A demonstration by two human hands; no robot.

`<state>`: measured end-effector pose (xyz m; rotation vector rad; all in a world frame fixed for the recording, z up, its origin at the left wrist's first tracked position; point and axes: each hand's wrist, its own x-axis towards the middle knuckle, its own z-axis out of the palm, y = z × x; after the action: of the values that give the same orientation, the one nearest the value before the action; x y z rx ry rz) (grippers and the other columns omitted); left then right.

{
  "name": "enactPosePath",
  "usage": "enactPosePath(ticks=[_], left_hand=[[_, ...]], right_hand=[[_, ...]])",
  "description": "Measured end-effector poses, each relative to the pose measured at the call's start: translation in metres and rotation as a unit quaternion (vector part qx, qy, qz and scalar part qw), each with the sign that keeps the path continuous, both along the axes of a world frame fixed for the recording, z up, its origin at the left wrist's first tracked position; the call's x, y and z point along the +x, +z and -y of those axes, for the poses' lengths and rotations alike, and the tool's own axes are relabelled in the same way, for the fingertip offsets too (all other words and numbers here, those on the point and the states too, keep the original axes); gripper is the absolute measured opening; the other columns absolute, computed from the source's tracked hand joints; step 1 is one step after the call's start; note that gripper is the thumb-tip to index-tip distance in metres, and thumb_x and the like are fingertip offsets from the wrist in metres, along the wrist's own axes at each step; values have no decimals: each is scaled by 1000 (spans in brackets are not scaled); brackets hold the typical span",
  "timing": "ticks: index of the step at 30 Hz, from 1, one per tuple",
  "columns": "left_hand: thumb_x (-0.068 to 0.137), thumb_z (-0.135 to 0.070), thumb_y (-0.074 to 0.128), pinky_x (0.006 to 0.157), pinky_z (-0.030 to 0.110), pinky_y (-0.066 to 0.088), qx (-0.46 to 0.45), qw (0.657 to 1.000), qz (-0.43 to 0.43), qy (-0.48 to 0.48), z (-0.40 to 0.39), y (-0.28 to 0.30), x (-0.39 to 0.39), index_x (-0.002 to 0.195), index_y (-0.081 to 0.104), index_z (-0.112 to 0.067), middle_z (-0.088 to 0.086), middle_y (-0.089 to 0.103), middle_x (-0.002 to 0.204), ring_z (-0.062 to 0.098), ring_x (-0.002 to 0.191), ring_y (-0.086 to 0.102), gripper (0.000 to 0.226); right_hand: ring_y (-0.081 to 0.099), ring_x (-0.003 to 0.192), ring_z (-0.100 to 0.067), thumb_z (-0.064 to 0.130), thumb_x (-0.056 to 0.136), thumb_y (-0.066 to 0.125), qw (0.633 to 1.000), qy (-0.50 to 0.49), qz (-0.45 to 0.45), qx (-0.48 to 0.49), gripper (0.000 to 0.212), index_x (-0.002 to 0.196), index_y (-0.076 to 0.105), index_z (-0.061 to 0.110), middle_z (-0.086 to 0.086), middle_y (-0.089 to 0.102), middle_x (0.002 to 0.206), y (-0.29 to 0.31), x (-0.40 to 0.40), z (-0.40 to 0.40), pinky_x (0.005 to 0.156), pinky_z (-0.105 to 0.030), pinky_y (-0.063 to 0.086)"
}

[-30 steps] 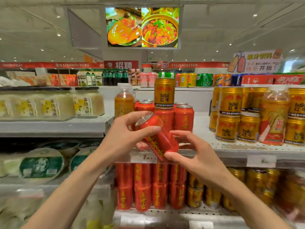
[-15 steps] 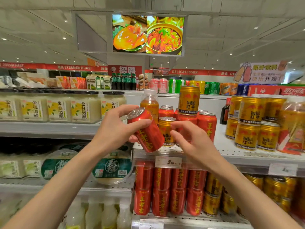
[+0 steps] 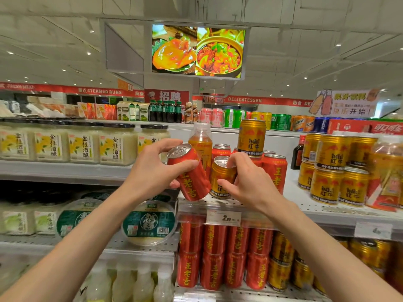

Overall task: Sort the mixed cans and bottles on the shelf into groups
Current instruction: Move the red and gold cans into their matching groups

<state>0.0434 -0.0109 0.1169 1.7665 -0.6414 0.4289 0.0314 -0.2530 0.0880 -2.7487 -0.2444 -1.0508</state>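
My left hand (image 3: pixel 150 171) grips a red can (image 3: pixel 190 177) with yellow characters, tilted, in front of the white shelf (image 3: pixel 316 211). My right hand (image 3: pixel 250 182) curls round a small gold can (image 3: pixel 220 178) standing at the shelf's front edge. Behind them stand several red cans (image 3: pixel 275 171), an orange drink bottle (image 3: pixel 200 142) and another gold can (image 3: pixel 251 137) stacked on top of red ones. A group of gold cans (image 3: pixel 333 171) stands further right on the same shelf.
An orange bottle (image 3: pixel 386 177) stands at the far right. Jars of white rice wine (image 3: pixel 117 144) fill the left shelf. Below are rows of red cans (image 3: pixel 220 256), gold cans (image 3: pixel 281 262) and round tubs (image 3: pixel 150 221). A price tag (image 3: pixel 223 217) hangs on the shelf edge.
My right hand let go of the red can and reached round the small gold can on the shelf. My left hand keeps the red can, lifted slightly leftwards.
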Motion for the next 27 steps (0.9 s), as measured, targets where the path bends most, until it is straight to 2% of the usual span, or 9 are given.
enactPosePath(ticks=[6,11,16,18,20,22,24,25,27], left_hand=[[78,-30,86,50,19,56,3,1000,4,8,1,-3,0,141,59,-21,-6,59,128,16,63,73,69],[77,-32,88,50,20,56,7,1000,7,7,10,-4,1,138,61,-24,-6,59,130,8,59,74,67],[77,-34,88,51,23,60,34,999,24,2,40,-1,7,122,62,-28,-3,58,127,9,89,68,52],[78,-36,87,50,23,59,48,998,35,-1,55,0,12,118,63,-30,-4,57,126,14,90,68,47],[78,-37,87,50,26,61,68,997,49,2,68,0,16,116,64,-31,-9,57,117,4,90,64,45],[79,-41,85,54,30,64,99,993,64,15,78,-2,21,118,65,-31,-15,60,103,0,77,67,46],[81,-47,83,59,28,62,140,985,88,41,85,-6,26,119,64,-33,-16,63,90,3,60,70,45],[81,-49,81,65,29,61,151,982,100,52,88,-8,30,120,64,-34,-13,68,94,5,65,71,45],[83,-51,78,88,39,59,171,972,141,82,91,-11,37,126,66,-30,-5,69,122,13,94,70,49]], right_hand=[[59,79,-23,55,83,71,1000,21,8,20,43,92,40,27,7,54,99,1,-4,3,68,-41,52],[50,70,-1,57,74,73,990,92,38,96,44,84,42,27,16,51,85,-3,-17,18,62,-30,45],[48,58,-1,39,75,85,981,127,21,145,44,83,46,20,17,46,67,-4,-40,41,53,-16,34],[51,57,-1,37,75,86,976,139,10,166,45,82,44,21,13,54,72,-4,-47,51,52,-17,38],[54,59,-2,37,74,86,973,136,5,184,47,80,42,22,7,61,80,-4,-54,60,53,-23,46],[55,61,-2,39,72,86,976,118,5,184,48,79,41,23,7,63,84,-4,-60,68,56,-21,48],[59,67,-5,44,71,84,978,102,2,183,48,78,40,26,7,65,91,-5,-65,74,61,-29,55],[62,71,-8,47,71,83,978,95,-1,183,48,79,40,27,7,66,94,-6,-67,77,63,-35,58],[65,75,-12,48,72,82,979,87,-4,184,47,81,41,25,7,67,98,-6,-69,80,66,-41,59]])
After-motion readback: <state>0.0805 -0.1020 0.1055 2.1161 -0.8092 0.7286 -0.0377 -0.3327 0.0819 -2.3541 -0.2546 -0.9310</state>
